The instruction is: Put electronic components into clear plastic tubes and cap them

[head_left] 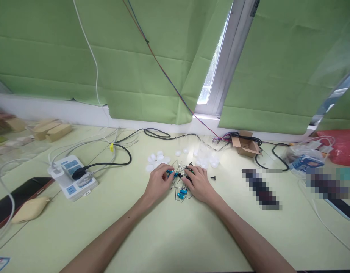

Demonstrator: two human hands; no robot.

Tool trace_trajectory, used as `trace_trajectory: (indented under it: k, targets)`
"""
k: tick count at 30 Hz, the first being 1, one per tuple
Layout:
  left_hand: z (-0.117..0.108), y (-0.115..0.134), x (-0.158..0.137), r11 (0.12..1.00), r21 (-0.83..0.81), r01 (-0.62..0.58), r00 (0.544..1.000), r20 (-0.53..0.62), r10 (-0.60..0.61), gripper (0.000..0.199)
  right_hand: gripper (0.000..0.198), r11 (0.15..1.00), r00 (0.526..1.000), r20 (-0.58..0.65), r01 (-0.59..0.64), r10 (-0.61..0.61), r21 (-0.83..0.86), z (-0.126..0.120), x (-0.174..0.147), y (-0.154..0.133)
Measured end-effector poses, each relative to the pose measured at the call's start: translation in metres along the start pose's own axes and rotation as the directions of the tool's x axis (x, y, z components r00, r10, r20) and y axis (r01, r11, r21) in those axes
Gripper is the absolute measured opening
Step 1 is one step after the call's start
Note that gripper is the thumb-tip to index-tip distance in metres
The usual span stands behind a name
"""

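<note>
A small pile of metal hex keys [177, 196], black pieces and shiny blue cylindrical parts [182, 194] lies on the table between my hands. My left hand [159, 184] is at the pile's left side, thumb and fingers pinched round a small blue metal part [170, 172]. On the right side, my right hand [200, 184] rests over the pile with its fingers spread and fingertips touching black pieces [187, 177]. What lies under those fingers is partly hidden. One small black T-shaped piece [213, 178] sits apart, just right of my right hand.
Several white round caps [158, 161] are scattered behind the pile. A power strip [74, 178] with plugs and cables stands left, near a yellowish case [31, 209]. An opened cardboard box [246, 147] is at the back right, with a black cable [158, 133] along the wall.
</note>
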State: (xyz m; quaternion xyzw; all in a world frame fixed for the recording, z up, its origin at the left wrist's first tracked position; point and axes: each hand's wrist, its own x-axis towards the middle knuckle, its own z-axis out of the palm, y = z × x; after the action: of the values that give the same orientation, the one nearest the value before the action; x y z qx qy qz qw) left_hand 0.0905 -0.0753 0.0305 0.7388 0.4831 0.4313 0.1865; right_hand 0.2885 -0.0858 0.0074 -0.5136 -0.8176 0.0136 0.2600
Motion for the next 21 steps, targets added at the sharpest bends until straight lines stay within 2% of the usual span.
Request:
trace_trajectory:
  k: [14, 21]
  targets:
    - [0.0012, -0.0004, -0.0013, 1.000, 0.007, -0.016, 0.999, 0.034, 0.016, 0.015, 0.023, 0.994, 1.000, -0.019, -0.019, 0.021, 0.103, 0.0017, -0.0002, 0.0023]
    - [0.0004, 0.0004, -0.0015, 1.000, 0.009, -0.013, 0.999, 0.043, 0.013, 0.016, 0.024, 0.990, 0.996, -0.088, 0.005, 0.007, 0.140, 0.0022, -0.0012, 0.0028]
